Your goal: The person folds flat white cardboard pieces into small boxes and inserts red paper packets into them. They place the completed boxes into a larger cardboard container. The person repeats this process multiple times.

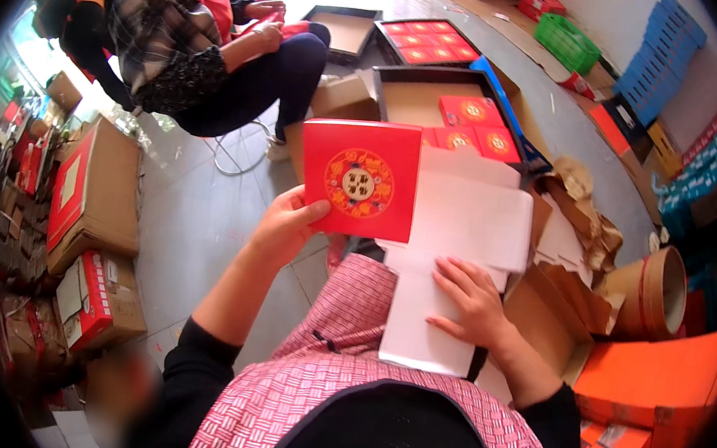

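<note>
My left hand (282,224) pinches the lower left corner of a red square carton piece (374,148) with a round gold emblem, its thumb on the printed face. Next to it, a white unprinted cardboard blank with flaps (470,221) stretches down over my lap. Whether the red piece and the white blank are joined, I cannot tell. My right hand (471,300) rests flat on the white blank, fingers extended and holding nothing.
Beyond the carton, black-rimmed trays (426,81) hold several red boxes. Another person (212,49) sits at the far left with red material. Brown cartons (101,193) are piled left; a cardboard tube (647,292), an orange box (662,361) and a green basket (566,42) stand right.
</note>
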A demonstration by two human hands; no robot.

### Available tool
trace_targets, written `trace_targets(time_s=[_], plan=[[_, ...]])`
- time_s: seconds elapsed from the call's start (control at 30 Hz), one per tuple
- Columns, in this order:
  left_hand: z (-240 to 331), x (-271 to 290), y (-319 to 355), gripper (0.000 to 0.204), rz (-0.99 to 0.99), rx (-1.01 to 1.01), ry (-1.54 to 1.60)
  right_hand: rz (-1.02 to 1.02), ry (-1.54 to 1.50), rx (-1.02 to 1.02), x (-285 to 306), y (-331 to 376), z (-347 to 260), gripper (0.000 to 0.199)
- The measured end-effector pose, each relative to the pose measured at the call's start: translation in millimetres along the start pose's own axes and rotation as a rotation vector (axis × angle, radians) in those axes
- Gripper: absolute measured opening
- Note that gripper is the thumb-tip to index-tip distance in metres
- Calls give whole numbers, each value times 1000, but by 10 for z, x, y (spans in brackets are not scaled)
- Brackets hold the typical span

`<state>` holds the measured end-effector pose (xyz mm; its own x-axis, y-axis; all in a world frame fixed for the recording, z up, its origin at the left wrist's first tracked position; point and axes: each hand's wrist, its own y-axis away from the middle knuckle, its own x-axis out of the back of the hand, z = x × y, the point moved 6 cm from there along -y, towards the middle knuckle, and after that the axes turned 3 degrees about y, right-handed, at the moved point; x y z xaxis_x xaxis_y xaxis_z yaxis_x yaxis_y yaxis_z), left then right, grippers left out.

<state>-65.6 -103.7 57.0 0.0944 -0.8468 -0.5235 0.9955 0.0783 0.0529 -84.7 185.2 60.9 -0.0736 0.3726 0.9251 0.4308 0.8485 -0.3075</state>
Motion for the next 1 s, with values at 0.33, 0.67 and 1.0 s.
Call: trace_targets(time_s=[0.33, 0.67, 1.0], plan=[[-356, 714, -1163, 31, 195, 93, -61, -64, 91, -187, 63, 291, 230, 57], [-206, 1202, -2876, 47, 275, 48, -498, -136, 137, -335, 31, 302, 463, 52], [-146, 1118, -3884, 41, 181, 94, -735, -217, 185, -368, -57, 123, 560, 48]])
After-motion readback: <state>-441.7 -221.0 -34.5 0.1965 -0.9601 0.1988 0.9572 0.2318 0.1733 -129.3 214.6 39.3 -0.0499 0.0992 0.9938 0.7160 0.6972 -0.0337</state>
